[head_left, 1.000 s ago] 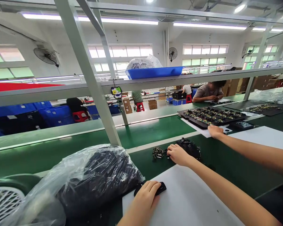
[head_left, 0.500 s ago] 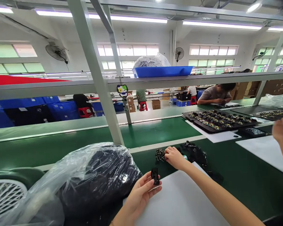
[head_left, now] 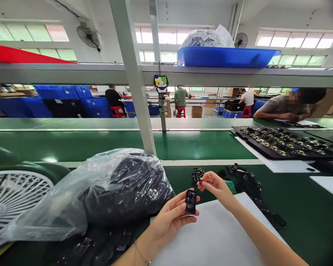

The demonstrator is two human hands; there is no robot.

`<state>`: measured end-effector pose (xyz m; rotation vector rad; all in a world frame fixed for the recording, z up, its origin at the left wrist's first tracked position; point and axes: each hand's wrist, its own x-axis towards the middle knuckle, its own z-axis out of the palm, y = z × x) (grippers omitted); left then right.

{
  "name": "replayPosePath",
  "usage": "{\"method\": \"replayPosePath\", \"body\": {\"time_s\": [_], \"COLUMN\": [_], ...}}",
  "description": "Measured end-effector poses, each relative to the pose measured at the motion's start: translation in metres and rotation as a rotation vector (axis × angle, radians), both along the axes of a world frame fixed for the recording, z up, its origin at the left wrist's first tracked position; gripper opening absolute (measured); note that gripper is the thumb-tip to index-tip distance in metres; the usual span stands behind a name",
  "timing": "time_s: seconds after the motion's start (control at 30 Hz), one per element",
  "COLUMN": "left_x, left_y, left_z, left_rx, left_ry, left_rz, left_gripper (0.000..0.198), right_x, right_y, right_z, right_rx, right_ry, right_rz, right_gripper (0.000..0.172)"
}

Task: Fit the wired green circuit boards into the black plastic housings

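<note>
My left hand (head_left: 173, 216) holds a small black plastic housing (head_left: 191, 201) upright between thumb and fingers, its hollow side facing me. Just to its upper right, my right hand (head_left: 215, 184) pinches a tiny dark part (head_left: 200, 181), too small to make out fully. Behind those fingertips lies a heap of small shiny metal pieces (head_left: 197, 173). A green circuit board (head_left: 230, 186) sits beside my right wrist, next to a pile of black plastic parts (head_left: 248, 184). Below both hands is a white sheet (head_left: 211, 236).
A clear plastic bag of black parts (head_left: 127, 188) lies at the left, near a fan (head_left: 13, 199). A black tray of assemblies (head_left: 288, 142) is at the right. A metal post (head_left: 135, 81) rises ahead. A person (head_left: 283, 107) sits across the bench.
The view has turned left and down. My right hand has lifted off the metal pieces with a tiny part pinched. My left hand still holds the housing, whose hollow side now shows more.
</note>
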<state>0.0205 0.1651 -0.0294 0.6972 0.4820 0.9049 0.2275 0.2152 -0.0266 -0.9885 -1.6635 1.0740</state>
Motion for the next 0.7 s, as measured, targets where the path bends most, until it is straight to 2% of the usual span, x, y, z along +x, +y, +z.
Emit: {"method": "replayPosePath", "body": {"time_s": [0.13,0.33,0.43,0.6,0.7], "left_x": [0.002,0.008,0.012,0.016,0.016], "left_y": [0.001,-0.002,-0.004,-0.006,-0.006], "left_z": [0.001,-0.004,-0.005,-0.006,-0.005], "left_rx": [-0.01,-0.06,-0.085,-0.11,-0.076], "left_ry": [0.005,0.05,0.095,0.102,0.109], "left_rz": [0.003,-0.012,-0.036,-0.059,-0.075], "left_gripper": [0.044,0.041,0.042,0.038,0.041], "right_x": [0.004,0.006,0.004,0.003,0.001], "right_y": [-0.007,-0.024,-0.031,-0.038,-0.037], "right_z": [-0.003,0.003,0.006,0.004,-0.001], "right_rx": [-0.098,-0.213,-0.162,0.005,0.091], "right_ry": [0.149,0.319,0.328,0.125,0.082], "right_rz": [0.023,0.097,0.144,0.239,0.28], "right_gripper": [0.043,0.03,0.025,0.019,0.018]}}
